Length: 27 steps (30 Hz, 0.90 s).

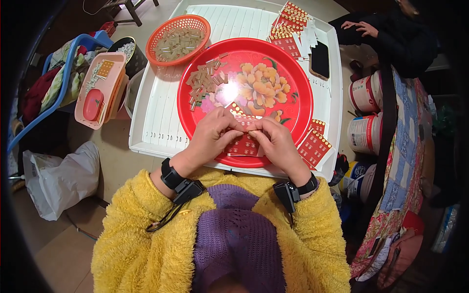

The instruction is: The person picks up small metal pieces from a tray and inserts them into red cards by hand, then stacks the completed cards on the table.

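Over the near rim of a red round tray [304, 102] with a flower print, both my hands pinch a small red card [243, 148] printed with pale marks. My left hand [211, 133] grips its left part, thumb and fingers together. On the other side my right hand [277, 145] is closed the same way, its fingertips almost meeting the left ones. Just beyond them shows a card edge with yellow round dots [236, 108]. What lies between the fingertips is too small to make out. Small clear tube-like pieces [202, 83] are heaped at the tray's left.
The tray rests on a white slatted table [159, 112]. An orange basket [203, 30] of similar clear pieces stands back left. More red cards [313, 148] lie at the right, with a stack [289, 27] and a phone [320, 59] behind. Another person's hands [361, 28] appear far right.
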{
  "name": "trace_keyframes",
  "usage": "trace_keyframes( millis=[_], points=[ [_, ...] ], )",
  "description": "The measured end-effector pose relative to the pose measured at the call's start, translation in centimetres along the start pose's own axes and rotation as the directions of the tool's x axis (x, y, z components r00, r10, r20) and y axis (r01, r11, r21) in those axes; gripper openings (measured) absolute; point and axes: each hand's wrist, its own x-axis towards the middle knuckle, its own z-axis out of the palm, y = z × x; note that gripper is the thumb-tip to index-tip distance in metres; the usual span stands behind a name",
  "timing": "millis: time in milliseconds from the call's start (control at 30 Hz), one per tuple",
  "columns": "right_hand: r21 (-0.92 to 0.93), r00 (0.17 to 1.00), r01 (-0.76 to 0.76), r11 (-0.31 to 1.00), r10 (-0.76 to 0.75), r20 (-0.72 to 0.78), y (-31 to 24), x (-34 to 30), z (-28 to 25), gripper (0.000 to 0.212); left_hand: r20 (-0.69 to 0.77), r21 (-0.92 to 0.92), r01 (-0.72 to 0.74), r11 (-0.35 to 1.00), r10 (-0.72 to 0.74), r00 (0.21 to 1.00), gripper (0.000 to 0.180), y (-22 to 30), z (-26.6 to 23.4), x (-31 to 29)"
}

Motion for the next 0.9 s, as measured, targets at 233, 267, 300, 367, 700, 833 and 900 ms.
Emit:
trace_keyframes(
  millis=[233,267,300,367,700,833,900],
  points=[
    [0.008,0.999,-0.041,0.999,0.041,-0.001,0.6,-0.3,-0.1,0.012,0.037,-0.069,0.251,0.966,-0.249,0.968,0.016,-0.4,-0.5,-0.3],
    [0.004,0.998,-0.059,0.998,0.059,0.001,0.6,-0.3,-0.1,0.012,0.046,-0.081,0.277,0.957,-0.274,0.961,0.017,-0.4,-0.6,-0.2],
    [0.000,0.997,-0.076,0.997,0.076,0.003,0.7,-0.3,0.0,0.012,0.056,-0.093,0.303,0.948,-0.299,0.953,0.017,-0.5,-0.6,-0.2],
    [0.018,0.995,-0.102,0.995,0.102,-0.004,0.8,-0.3,0.1,0.011,0.066,-0.103,0.329,0.939,-0.324,0.944,0.018,-0.6,-0.7,-0.1],
    [-0.226,0.993,-0.005,0.974,-0.022,-0.115,1.5,-0.2,0.5,0.010,0.024,0.282,-0.013,0.959,0.006,1.000,0.013,-1.6,-0.9,-0.3],
    [-0.319,0.974,0.057,0.946,-0.122,-0.189,1.7,-0.1,1.2,0.010,-0.032,0.388,-0.005,0.922,0.019,0.999,0.013,-2.6,-2.5,0.6],
    [-0.348,0.973,0.036,0.937,-0.113,-0.203,1.6,0.0,1.3,0.010,-0.061,0.421,-0.003,0.907,0.032,0.998,0.013,-3.0,-3.8,1.4]
  ],
)
